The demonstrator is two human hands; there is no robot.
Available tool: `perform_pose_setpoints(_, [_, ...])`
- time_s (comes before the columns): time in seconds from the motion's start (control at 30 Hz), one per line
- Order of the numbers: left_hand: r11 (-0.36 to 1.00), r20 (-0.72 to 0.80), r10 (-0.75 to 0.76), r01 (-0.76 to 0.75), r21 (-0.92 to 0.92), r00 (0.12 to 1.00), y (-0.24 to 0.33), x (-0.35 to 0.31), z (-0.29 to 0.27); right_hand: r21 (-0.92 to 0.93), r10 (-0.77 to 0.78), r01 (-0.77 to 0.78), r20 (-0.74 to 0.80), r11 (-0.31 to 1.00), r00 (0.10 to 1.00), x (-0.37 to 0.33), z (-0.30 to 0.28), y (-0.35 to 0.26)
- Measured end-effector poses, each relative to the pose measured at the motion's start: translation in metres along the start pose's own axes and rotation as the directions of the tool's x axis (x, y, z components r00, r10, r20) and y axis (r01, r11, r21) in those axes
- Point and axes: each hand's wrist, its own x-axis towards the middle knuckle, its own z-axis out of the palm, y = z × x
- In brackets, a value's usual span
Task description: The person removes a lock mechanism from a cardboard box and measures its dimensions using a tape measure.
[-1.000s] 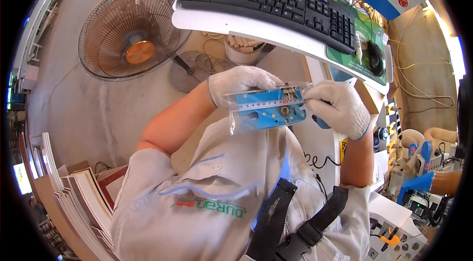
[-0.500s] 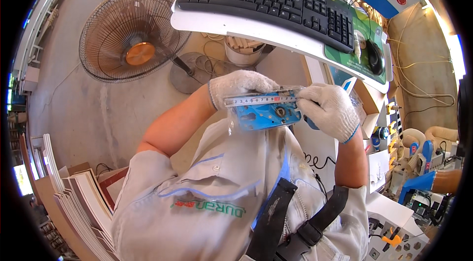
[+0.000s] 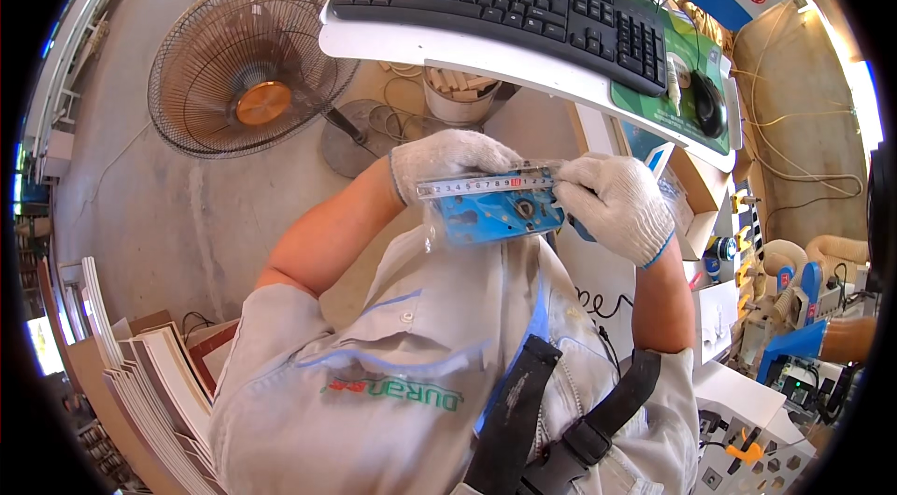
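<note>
In front of my chest I hold a flat blue lock case with several holes, wrapped in clear plastic film. Along its upper edge lies a tape measure's white blade, its markings facing up. My left hand, in a white knit glove, is closed on the left end of the wrapped case; its fingertips are partly hidden behind it. My right hand, gloved too, pinches the blade at the right end of the case. A blue piece shows under the right fingers, mostly covered by the palm.
Ahead is a white shelf with a black keyboard and a mouse. A floor fan and a bucket of offcuts stand at the left. Panels lean at lower left. At right are a cardboard box and tools.
Both hands, with the case and the tape blade, have shifted very slightly left. The blade still lies along the case's upper edge, and both grips look the same.
</note>
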Motion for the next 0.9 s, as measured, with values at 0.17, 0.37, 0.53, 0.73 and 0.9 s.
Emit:
perform_pose_setpoints(0.17, [0.994, 0.024, 0.028, -0.03, 0.107, 0.999, 0.001, 0.0, -0.003, 0.007, -0.004, 0.004, -0.004, 1.0, 1.0, 0.001, 0.001, 0.002])
perform_pose_setpoints(0.37, [1.0, -0.026, -0.012, 0.011, -0.01, 1.0, 0.003, -0.001, -0.001, 0.013, -0.005, 0.005, -0.002, 1.0, 1.0, 0.003, 0.002, 0.005])
perform_pose_setpoints(0.53, [1.0, -0.017, -0.007, 0.007, -0.025, 1.0, 0.002, 0.0, -0.003, 0.036, 0.001, -0.001, -0.014, 0.999, 1.0, 0.004, 0.002, 0.006])
perform_pose_setpoints(0.73, [1.0, -0.03, 0.008, -0.008, 0.005, 1.0, -0.003, 0.002, -0.008, 0.029, -0.006, 0.006, -0.002, 1.0, 1.0, 0.004, 0.0, 0.006])
perform_pose_setpoints(0.9, [0.967, 0.046, 0.032, -0.042, 0.251, 0.998, -0.003, 0.0, 0.0, 0.035, -0.016, 0.017, -0.025, 0.999, 1.0, 0.0, 0.001, 0.006])
